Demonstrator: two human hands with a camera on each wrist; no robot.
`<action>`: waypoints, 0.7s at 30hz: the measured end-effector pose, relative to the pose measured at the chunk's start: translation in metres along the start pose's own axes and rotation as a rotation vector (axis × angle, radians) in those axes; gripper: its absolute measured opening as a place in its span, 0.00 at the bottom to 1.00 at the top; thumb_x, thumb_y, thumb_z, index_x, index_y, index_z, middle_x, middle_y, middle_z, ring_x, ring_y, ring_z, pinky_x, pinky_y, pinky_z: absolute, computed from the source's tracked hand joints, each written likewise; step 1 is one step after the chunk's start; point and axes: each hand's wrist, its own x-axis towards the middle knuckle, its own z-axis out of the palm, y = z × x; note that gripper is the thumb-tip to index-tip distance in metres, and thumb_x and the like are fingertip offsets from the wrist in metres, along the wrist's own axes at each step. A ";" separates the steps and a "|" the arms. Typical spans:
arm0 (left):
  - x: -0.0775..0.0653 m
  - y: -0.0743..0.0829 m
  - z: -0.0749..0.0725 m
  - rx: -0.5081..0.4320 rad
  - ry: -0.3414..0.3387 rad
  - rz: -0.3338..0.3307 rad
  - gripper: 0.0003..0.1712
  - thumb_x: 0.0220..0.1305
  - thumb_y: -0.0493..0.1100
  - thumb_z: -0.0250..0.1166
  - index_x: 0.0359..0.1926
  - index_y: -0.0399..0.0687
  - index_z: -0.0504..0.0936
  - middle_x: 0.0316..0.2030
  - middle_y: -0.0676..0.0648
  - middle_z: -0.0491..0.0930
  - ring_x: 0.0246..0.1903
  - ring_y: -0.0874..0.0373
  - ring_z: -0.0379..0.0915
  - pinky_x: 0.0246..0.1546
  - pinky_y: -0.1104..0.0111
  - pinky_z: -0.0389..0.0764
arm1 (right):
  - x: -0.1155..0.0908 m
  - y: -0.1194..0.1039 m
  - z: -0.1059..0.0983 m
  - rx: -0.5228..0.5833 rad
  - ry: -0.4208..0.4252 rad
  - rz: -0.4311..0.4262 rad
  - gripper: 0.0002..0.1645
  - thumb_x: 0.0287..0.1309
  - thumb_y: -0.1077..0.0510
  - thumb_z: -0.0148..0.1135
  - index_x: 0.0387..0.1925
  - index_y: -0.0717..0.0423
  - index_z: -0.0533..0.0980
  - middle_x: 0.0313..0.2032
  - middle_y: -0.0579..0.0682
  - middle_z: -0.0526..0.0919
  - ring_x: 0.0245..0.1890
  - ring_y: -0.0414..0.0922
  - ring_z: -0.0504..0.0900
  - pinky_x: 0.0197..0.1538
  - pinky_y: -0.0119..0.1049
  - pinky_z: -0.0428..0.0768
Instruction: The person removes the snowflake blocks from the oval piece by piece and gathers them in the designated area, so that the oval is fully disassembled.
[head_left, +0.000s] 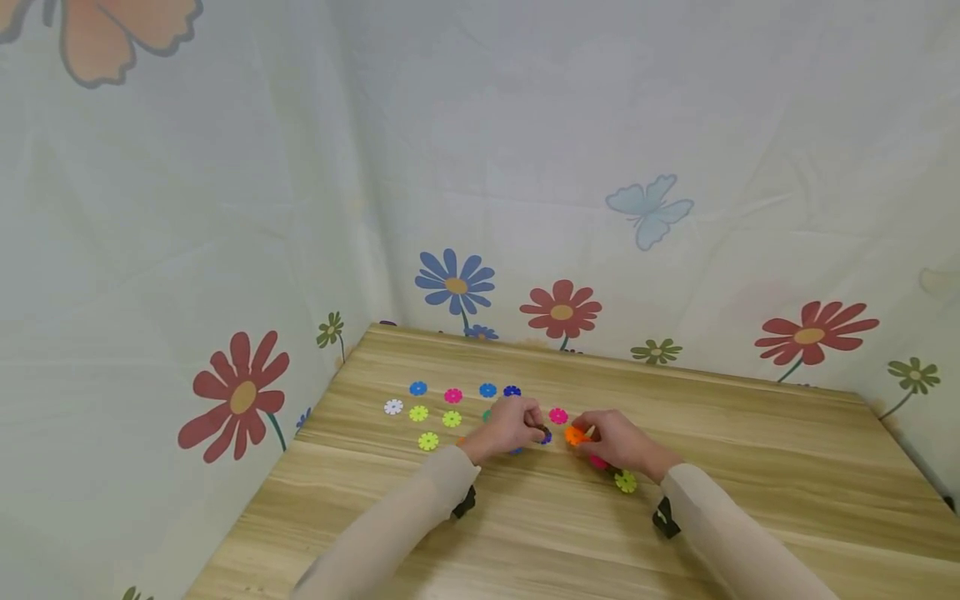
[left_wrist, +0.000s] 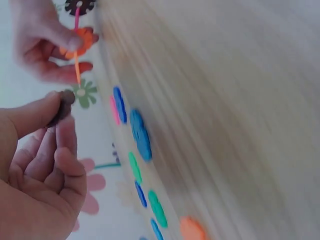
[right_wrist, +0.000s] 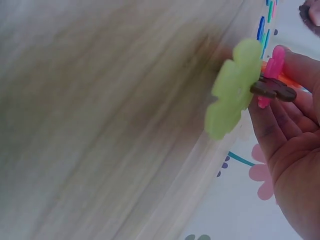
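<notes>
My left hand (head_left: 512, 427) pinches a dark brown flower-shaped plastic disc (left_wrist: 62, 108) between thumb and fingers, above the table. To its right, my right hand (head_left: 621, 442) grips a chain of slotted flower discs. In the right wrist view the chain has a yellow-green disc (right_wrist: 233, 92) at one end, joined to a brown disc (right_wrist: 274, 90) and then a pink disc (right_wrist: 274, 62). Toward the left hand it continues with an orange disc (head_left: 575, 436), and the left wrist view shows an edge-on orange disc (left_wrist: 77, 69) there. A small gap separates the brown disc from the chain.
Loose flower discs lie on the wooden table (head_left: 360, 500), including a white disc (head_left: 393, 407), several yellow-green ones, a light blue disc (head_left: 417, 388) and a pink disc (head_left: 558, 415). Some are partly hidden behind the left hand. A flower-printed curtain (head_left: 525, 167) stands behind the table.
</notes>
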 end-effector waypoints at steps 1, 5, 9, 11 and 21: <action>-0.001 -0.003 -0.003 -0.001 -0.003 -0.003 0.09 0.54 0.37 0.71 0.26 0.48 0.77 0.23 0.56 0.76 0.25 0.64 0.71 0.28 0.74 0.74 | 0.000 0.000 0.000 -0.002 -0.002 0.009 0.20 0.53 0.54 0.69 0.46 0.58 0.79 0.43 0.50 0.82 0.33 0.39 0.78 0.38 0.35 0.78; -0.008 -0.011 -0.014 -0.022 -0.022 -0.031 0.08 0.55 0.40 0.71 0.27 0.49 0.77 0.24 0.54 0.76 0.25 0.62 0.72 0.26 0.72 0.74 | -0.001 -0.001 0.001 -0.001 -0.018 0.064 0.20 0.53 0.54 0.70 0.47 0.56 0.79 0.43 0.48 0.81 0.34 0.39 0.77 0.39 0.34 0.78; -0.015 -0.018 -0.022 -0.044 -0.064 -0.043 0.07 0.58 0.40 0.69 0.29 0.48 0.78 0.24 0.53 0.77 0.25 0.60 0.72 0.25 0.70 0.73 | -0.002 -0.002 0.002 0.007 -0.033 0.092 0.20 0.52 0.55 0.70 0.48 0.56 0.79 0.43 0.47 0.81 0.33 0.40 0.76 0.37 0.33 0.77; -0.019 -0.023 -0.026 -0.048 -0.088 -0.036 0.05 0.59 0.40 0.68 0.29 0.47 0.78 0.25 0.53 0.77 0.25 0.61 0.72 0.26 0.70 0.74 | -0.002 -0.002 0.002 0.014 -0.034 0.095 0.20 0.52 0.55 0.70 0.47 0.56 0.79 0.43 0.47 0.81 0.33 0.40 0.75 0.37 0.32 0.77; -0.033 -0.035 -0.042 0.019 -0.235 0.002 0.05 0.58 0.32 0.66 0.35 0.43 0.82 0.29 0.53 0.78 0.31 0.62 0.74 0.32 0.71 0.76 | -0.001 -0.001 0.001 0.010 -0.029 0.085 0.20 0.53 0.56 0.69 0.47 0.56 0.79 0.42 0.47 0.81 0.33 0.40 0.75 0.36 0.32 0.77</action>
